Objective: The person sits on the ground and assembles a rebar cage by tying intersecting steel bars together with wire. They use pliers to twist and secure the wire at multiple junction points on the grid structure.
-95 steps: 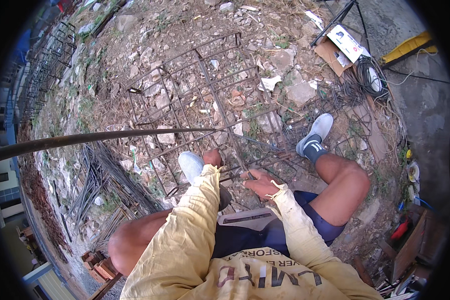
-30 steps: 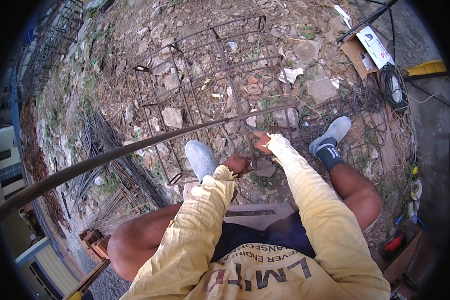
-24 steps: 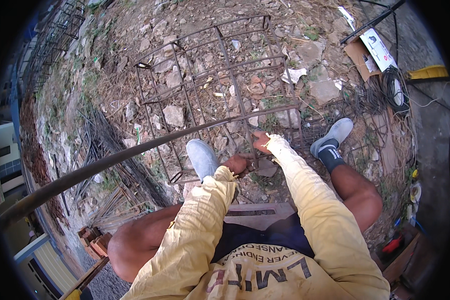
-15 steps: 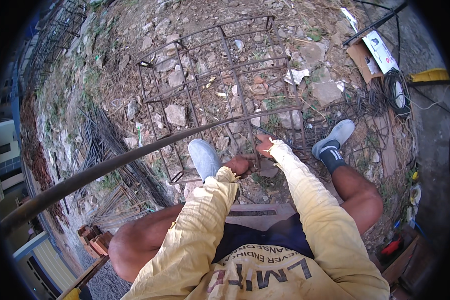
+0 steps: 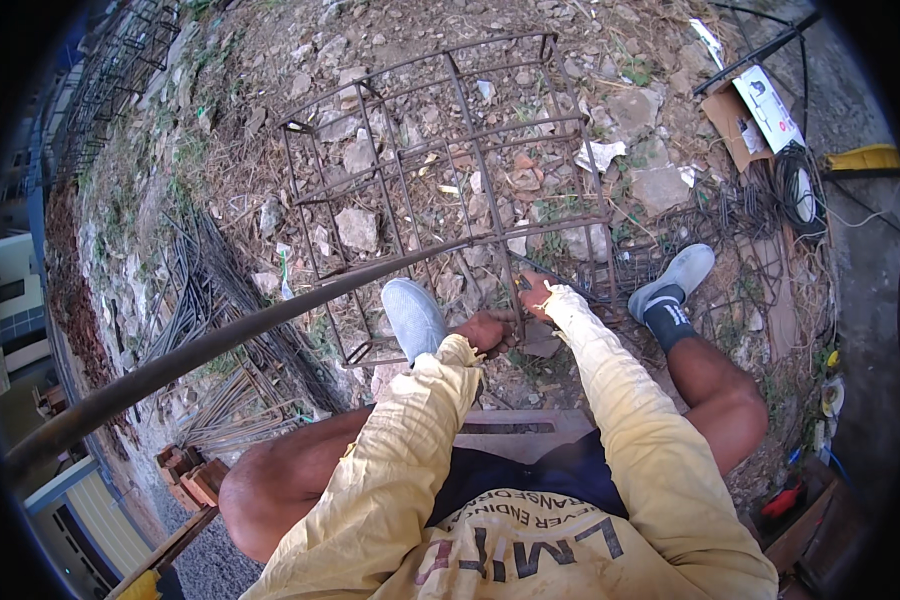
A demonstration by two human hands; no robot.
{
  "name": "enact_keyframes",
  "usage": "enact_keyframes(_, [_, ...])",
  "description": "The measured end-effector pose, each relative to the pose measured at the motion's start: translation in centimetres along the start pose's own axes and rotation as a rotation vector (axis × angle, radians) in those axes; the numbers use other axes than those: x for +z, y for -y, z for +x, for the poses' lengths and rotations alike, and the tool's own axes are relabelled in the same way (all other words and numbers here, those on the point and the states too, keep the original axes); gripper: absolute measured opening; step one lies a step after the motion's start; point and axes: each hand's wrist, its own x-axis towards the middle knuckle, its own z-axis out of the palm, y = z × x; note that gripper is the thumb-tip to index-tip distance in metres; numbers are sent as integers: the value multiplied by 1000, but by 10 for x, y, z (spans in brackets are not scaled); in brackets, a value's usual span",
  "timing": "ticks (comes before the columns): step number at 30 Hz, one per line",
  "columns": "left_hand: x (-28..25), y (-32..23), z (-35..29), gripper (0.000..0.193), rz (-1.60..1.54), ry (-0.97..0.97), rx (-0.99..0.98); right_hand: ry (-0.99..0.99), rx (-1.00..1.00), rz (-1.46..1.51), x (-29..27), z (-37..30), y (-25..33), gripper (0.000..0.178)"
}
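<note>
A rusty rebar cage (image 5: 478, 150) lies on the rubble before me, made of long bars crossed by square stirrups. Its near bar end comes down between my hands. My left hand (image 5: 487, 332) is closed at that bar end, fingers curled against the steel. Just up and to the right, my right hand (image 5: 536, 292) is bent closed beside the same bar. Something small and dark shows at its fingers, too small to name. A long thick bar (image 5: 220, 328) slants from the lower left up to the cage's middle.
My shoes (image 5: 414, 318) stand on either side of my hands. Bundled steel rods (image 5: 232, 300) lie at left, bricks (image 5: 192, 478) below them. At right are a cardboard box (image 5: 735, 130), coiled black cable (image 5: 798, 190) and tangled wire. A red-and-black tool (image 5: 784, 496) lies lower right.
My right hand has shifted slightly down and turned, showing a small dark thing at its fingers. My left hand stays at the bar end. The whole view has shifted slightly.
</note>
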Motion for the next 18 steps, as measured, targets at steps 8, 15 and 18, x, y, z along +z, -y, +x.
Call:
enact_keyframes(8, [7, -3, 11, 43, 54, -19, 36, -226, -29, 178, 22, 9, -21, 40])
enact_keyframes(15, [4, -2, 5, 39, 33, -112, 15, 255, 93, 410, -25, -1, 6, 44])
enact_keyframes(18, [6, 0, 11, 37, -80, -147, 5, 344, 187, 958, -15, 4, -4, 37])
